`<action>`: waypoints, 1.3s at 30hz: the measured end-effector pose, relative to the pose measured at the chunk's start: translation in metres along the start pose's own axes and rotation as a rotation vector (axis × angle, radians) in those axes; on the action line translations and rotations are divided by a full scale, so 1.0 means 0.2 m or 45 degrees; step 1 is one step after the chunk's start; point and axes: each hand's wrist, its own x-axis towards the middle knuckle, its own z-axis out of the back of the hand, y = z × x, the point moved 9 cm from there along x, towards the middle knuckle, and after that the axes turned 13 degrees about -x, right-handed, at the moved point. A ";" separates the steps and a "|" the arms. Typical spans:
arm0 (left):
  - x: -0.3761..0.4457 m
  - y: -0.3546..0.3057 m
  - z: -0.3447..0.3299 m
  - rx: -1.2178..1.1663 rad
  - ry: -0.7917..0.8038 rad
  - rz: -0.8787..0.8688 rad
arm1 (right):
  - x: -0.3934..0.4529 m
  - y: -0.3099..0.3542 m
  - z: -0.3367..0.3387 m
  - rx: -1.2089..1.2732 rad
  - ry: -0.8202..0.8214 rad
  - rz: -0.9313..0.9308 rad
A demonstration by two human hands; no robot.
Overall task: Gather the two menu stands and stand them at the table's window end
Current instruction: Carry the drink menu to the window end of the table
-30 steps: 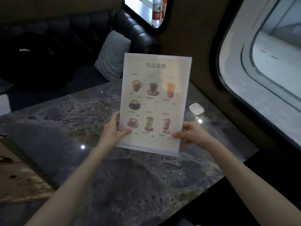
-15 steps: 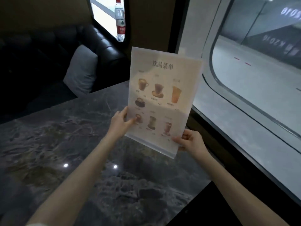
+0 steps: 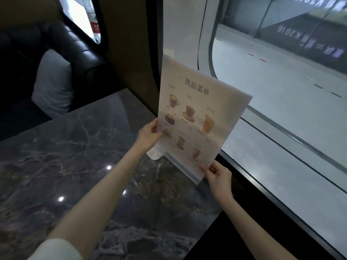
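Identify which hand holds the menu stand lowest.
The right hand, pinching the menu stand's bottom corner nearest the window; the left hand grips its side edge higher up.

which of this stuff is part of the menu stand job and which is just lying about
Job: menu stand, held by left hand and right hand; marble table; window.
Lying about: grey cushion, black sofa, water bottle.

Both arms reach forward, left hand and right hand each pinching with thumb on top.
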 end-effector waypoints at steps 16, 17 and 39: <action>0.14 0.12 -0.22 -0.106 0.047 0.131 | 0.09 -0.34 -0.03 0.014 -0.125 -0.173; 0.14 0.12 -0.23 -0.094 0.043 0.128 | 0.09 -0.35 -0.03 0.017 -0.128 -0.181; 0.08 0.11 -0.26 0.071 0.096 -0.014 | 0.04 -0.29 -0.04 -0.344 -0.012 -0.135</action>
